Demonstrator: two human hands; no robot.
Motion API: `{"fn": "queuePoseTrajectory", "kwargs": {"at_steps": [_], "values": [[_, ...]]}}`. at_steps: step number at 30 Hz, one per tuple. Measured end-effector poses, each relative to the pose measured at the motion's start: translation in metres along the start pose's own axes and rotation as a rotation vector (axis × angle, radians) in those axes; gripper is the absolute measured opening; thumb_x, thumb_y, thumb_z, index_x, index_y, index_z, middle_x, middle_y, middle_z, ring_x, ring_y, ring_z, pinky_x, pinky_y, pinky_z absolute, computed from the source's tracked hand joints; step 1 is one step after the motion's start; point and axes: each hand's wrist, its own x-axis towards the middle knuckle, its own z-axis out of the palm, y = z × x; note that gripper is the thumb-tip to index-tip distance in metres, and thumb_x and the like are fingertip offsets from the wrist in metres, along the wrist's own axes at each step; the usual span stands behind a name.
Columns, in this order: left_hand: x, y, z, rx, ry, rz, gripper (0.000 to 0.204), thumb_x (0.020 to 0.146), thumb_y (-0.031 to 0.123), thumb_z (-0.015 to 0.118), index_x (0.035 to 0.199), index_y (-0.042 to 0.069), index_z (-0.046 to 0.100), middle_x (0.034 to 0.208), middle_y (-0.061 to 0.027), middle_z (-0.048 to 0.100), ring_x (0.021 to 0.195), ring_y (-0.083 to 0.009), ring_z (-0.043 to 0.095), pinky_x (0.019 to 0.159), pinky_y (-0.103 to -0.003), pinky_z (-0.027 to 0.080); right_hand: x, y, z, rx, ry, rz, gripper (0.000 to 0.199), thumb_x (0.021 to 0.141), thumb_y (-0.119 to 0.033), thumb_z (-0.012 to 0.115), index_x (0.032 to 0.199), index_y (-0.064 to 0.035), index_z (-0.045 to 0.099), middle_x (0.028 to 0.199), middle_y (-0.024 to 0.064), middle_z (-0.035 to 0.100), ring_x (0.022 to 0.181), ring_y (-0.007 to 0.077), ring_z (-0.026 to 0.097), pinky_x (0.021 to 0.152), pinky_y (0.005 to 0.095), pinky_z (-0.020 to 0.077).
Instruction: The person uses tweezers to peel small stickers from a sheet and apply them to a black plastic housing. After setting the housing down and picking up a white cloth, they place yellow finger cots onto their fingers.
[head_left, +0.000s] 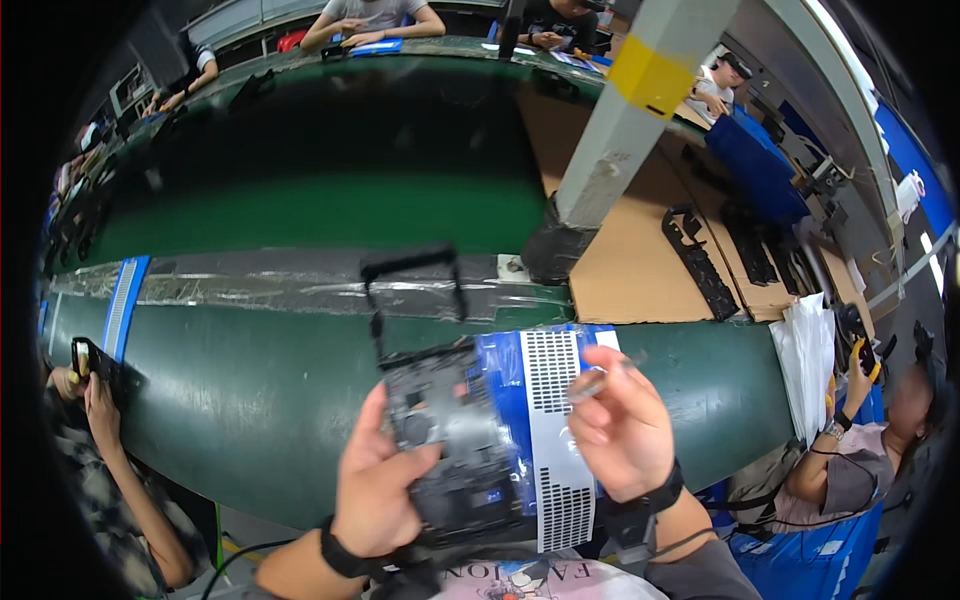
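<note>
Hands apart. Left hand [382, 490] clamped on near-left edge of black moulded-plastic panel [458, 460], surface ribbed and recessed, thin rectangular loop [408, 263] blurred at far end. Panel held in front of torso, just left of white strip [562, 430] with rows of small dark slots, strip lying over glossy blue sheet [505, 385]. Right hand [637, 435] raised over strip, fingertips pinching small greyish piece [588, 386], blurred, kind unclear. Beneath: smooth dark-green tabletop [250, 400]. Beyond, right: flat brown cardboard [630, 270] bearing long, jagged black plastic part [698, 262].
</note>
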Motion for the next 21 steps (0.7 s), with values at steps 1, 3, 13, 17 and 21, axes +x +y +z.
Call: {"fn": "queuePoseTrajectory", "kwargs": {"at_steps": [1, 3, 13, 17, 21], "values": [[0.001, 0.009, -0.008, 0.033, 0.021, -0.050, 0.057, 0.069, -0.015, 0.042, 0.122, 0.003, 0.031, 0.111, -0.0150, 0.048, 0.099, -0.0238, 0.051, 0.085, -0.038, 0.043, -0.008, -0.007, -0.015, 0.010, 0.047, -0.052, 0.014, 0.084, -0.011, 0.048, 0.095, -0.0025, 0.052, 0.074, 0.0127, 0.058, 0.049, 0.0083, 0.038, 0.044, 0.0186, 0.0304], [0.029, 0.044, -0.011, 0.134, -0.065, -0.124, 0.046, 0.073, -0.008, 0.045, 0.117, 0.003, 0.036, 0.110, -0.0156, 0.050, 0.096, -0.0257, 0.053, 0.082, -0.042, 0.045, -0.021, -0.017, -0.044, -0.133, 0.088, -0.270, 0.010, 0.083, -0.008, 0.050, 0.091, -0.0024, 0.052, 0.073, 0.0139, 0.058, 0.050, 0.0086, 0.040, 0.045, 0.0188, 0.0321], [0.128, 0.130, -0.116, 0.137, 0.355, 0.151, 0.075, 0.075, 0.026, 0.059, 0.129, 0.001, 0.012, 0.128, -0.0225, 0.028, 0.115, -0.0284, 0.035, 0.095, -0.046, 0.029, -0.035, -0.093, -0.114, -0.694, 0.359, -0.597, 0.011, 0.079, -0.008, 0.054, 0.085, 0.0010, 0.053, 0.079, 0.0076, 0.058, 0.060, 0.0075, 0.048, 0.053, 0.0186, 0.0376], [0.067, 0.107, -0.085, 0.072, 0.156, 0.149, 0.043, 0.080, 0.016, 0.049, 0.116, -0.004, 0.036, 0.118, -0.0176, 0.044, 0.108, -0.0248, 0.044, 0.091, -0.037, 0.037, -0.015, -0.144, -0.142, -1.082, 0.378, -0.530, 0.021, 0.080, -0.011, 0.054, 0.094, 0.0033, 0.059, 0.080, 0.0031, 0.058, 0.073, 0.0099, 0.051, 0.067, 0.0225, 0.0400], [0.040, 0.070, -0.054, 0.202, -0.018, 0.089, 0.036, 0.080, 0.014, 0.046, 0.111, -0.002, 0.041, 0.118, -0.0156, 0.045, 0.107, -0.0230, 0.045, 0.088, -0.033, 0.039, 0.028, -0.184, -0.151, -1.809, 0.367, -0.326, 0.017, 0.069, 0.003, 0.049, 0.084, 0.0020, 0.058, 0.074, 0.0128, 0.058, 0.070, 0.0224, 0.058, 0.066, 0.0303, 0.0449]]}}
